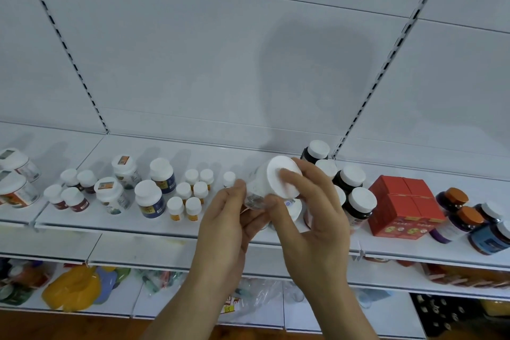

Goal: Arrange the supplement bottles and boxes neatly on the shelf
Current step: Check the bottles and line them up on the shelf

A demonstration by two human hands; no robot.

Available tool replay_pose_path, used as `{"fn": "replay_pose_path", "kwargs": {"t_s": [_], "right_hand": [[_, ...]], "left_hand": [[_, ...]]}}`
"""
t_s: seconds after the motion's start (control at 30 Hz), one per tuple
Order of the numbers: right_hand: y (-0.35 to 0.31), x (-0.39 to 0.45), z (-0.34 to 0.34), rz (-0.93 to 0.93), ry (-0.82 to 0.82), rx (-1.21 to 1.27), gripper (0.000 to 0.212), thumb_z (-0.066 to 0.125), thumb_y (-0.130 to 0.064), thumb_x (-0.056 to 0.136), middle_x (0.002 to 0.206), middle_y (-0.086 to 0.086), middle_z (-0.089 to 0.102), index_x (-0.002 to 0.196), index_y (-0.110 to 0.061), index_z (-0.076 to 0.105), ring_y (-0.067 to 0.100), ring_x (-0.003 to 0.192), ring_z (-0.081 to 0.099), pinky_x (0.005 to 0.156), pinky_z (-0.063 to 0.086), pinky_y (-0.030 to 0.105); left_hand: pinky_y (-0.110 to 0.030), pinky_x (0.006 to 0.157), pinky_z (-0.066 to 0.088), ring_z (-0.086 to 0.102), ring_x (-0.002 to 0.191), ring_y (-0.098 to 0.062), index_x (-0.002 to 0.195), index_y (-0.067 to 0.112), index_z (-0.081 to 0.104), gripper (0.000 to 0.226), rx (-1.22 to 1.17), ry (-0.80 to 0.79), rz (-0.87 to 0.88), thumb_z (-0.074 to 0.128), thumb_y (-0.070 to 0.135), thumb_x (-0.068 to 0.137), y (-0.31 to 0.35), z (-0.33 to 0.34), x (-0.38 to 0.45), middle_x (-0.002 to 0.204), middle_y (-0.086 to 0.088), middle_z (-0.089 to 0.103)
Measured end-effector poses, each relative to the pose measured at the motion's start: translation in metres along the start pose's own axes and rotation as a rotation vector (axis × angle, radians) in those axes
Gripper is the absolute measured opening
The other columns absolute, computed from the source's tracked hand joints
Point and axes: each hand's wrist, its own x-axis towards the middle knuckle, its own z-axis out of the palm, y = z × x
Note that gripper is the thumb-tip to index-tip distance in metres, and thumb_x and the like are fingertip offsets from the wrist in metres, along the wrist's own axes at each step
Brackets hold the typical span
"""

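You hold one white bottle (265,179) in both hands above the front of the shelf (116,225), tilted so its wide white cap (281,174) faces you. The bottle body is white with a small printed label near its lower edge; the print is too blurred to read. Your left hand (229,226) pinches the lower body between thumb and fingers. Your right hand (311,218) curls round the cap end, thumb on the cap face.

On the shelf to the left, small white-capped bottles (190,196) stand in loose rows, with larger navy-labelled bottles (150,199) just beside them. To the right, dark bottles (358,204) with white caps stand in a cluster next to a red box (403,204). Beyond the box stand orange-capped bottles (455,201).
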Motion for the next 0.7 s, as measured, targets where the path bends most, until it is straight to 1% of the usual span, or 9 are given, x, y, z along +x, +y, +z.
{"fn": "replay_pose_path", "kwargs": {"t_s": [0.07, 0.17, 0.2, 0.23, 0.3, 0.37, 0.53, 0.6, 0.7], "right_hand": [[0.005, -0.001, 0.000, -0.099, -0.016, -0.109, 0.025, 0.068, -0.025, 0.092, 0.136, 0.005, 0.059, 0.116, -0.027, 0.072, 0.020, 0.117, 0.060, 0.088, 0.051, 0.025], [0.013, -0.003, 0.001, -0.166, -0.076, -0.151, 0.032, 0.062, -0.014, 0.097, 0.144, 0.008, 0.052, 0.124, -0.030, 0.067, 0.033, 0.119, 0.058, 0.088, 0.053, 0.041], [0.013, -0.004, 0.001, -0.161, -0.091, -0.135, 0.035, 0.062, -0.010, 0.096, 0.145, 0.007, 0.050, 0.125, -0.030, 0.067, 0.035, 0.122, 0.057, 0.089, 0.053, 0.043], [0.013, -0.004, 0.002, -0.149, -0.097, -0.119, 0.035, 0.062, -0.009, 0.096, 0.144, 0.007, 0.050, 0.124, -0.028, 0.068, 0.034, 0.124, 0.056, 0.091, 0.053, 0.043], [0.009, -0.003, 0.003, -0.119, -0.070, -0.138, 0.032, 0.064, -0.019, 0.095, 0.140, 0.004, 0.054, 0.126, -0.019, 0.069, 0.027, 0.126, 0.056, 0.096, 0.052, 0.036], [0.007, -0.002, 0.003, -0.092, -0.026, -0.176, 0.040, 0.066, -0.027, 0.093, 0.137, 0.001, 0.058, 0.129, -0.011, 0.066, 0.019, 0.127, 0.056, 0.100, 0.050, 0.029], [0.007, -0.003, 0.002, -0.129, -0.037, -0.129, 0.029, 0.062, -0.020, 0.097, 0.139, 0.007, 0.058, 0.124, -0.021, 0.068, 0.015, 0.124, 0.057, 0.095, 0.049, 0.024], [0.006, -0.003, 0.002, -0.084, -0.059, -0.099, 0.030, 0.057, -0.021, 0.098, 0.141, 0.005, 0.056, 0.128, -0.019, 0.066, 0.015, 0.129, 0.054, 0.100, 0.047, 0.026], [0.008, -0.003, 0.001, 0.102, -0.073, -0.029, 0.034, 0.050, -0.028, 0.101, 0.139, -0.003, 0.059, 0.134, -0.024, 0.057, 0.018, 0.130, 0.055, 0.102, 0.050, 0.041]], "left_hand": [[-0.038, 0.087, 0.058, 0.072, 0.102, -0.029, 0.115, 0.006, 0.068, 0.033, -0.022, -0.017, 0.008, 0.045, 0.027, 0.103, -0.001, -0.001, -0.001, 0.107, -0.016, 0.074], [-0.034, 0.084, 0.061, 0.072, 0.102, -0.028, 0.115, 0.004, 0.068, 0.033, -0.072, -0.025, 0.001, 0.046, 0.025, 0.102, -0.001, -0.001, -0.002, 0.108, -0.018, 0.074], [-0.033, 0.083, 0.061, 0.072, 0.103, -0.029, 0.115, 0.003, 0.068, 0.033, -0.087, -0.029, -0.005, 0.047, 0.025, 0.102, -0.002, -0.001, -0.003, 0.109, -0.019, 0.073], [-0.032, 0.082, 0.061, 0.071, 0.104, -0.030, 0.115, 0.003, 0.068, 0.034, -0.094, -0.031, -0.008, 0.047, 0.025, 0.102, -0.002, -0.003, -0.003, 0.110, -0.019, 0.073], [-0.033, 0.082, 0.061, 0.070, 0.105, -0.032, 0.116, 0.003, 0.068, 0.035, -0.094, -0.026, -0.003, 0.046, 0.026, 0.102, -0.002, -0.004, -0.002, 0.110, -0.020, 0.073], [-0.032, 0.079, 0.062, 0.070, 0.104, -0.033, 0.114, 0.001, 0.068, 0.035, -0.079, -0.013, 0.012, 0.047, 0.026, 0.102, -0.002, -0.005, 0.000, 0.109, -0.021, 0.073], [-0.031, 0.080, 0.061, 0.073, 0.096, -0.026, 0.104, 0.002, 0.068, 0.029, -0.058, 0.005, 0.066, 0.050, 0.025, 0.102, -0.003, -0.005, -0.001, 0.101, -0.016, 0.075], [-0.035, 0.084, 0.058, 0.073, 0.097, -0.028, 0.102, 0.000, 0.065, 0.030, -0.027, 0.045, 0.103, 0.053, 0.026, 0.100, -0.004, -0.005, -0.002, 0.097, -0.016, 0.075], [-0.037, 0.088, 0.056, 0.072, 0.097, -0.023, 0.108, 0.006, 0.062, 0.036, 0.110, 0.120, 0.249, 0.062, 0.037, 0.089, -0.004, -0.005, -0.003, 0.100, -0.007, 0.075]]}}
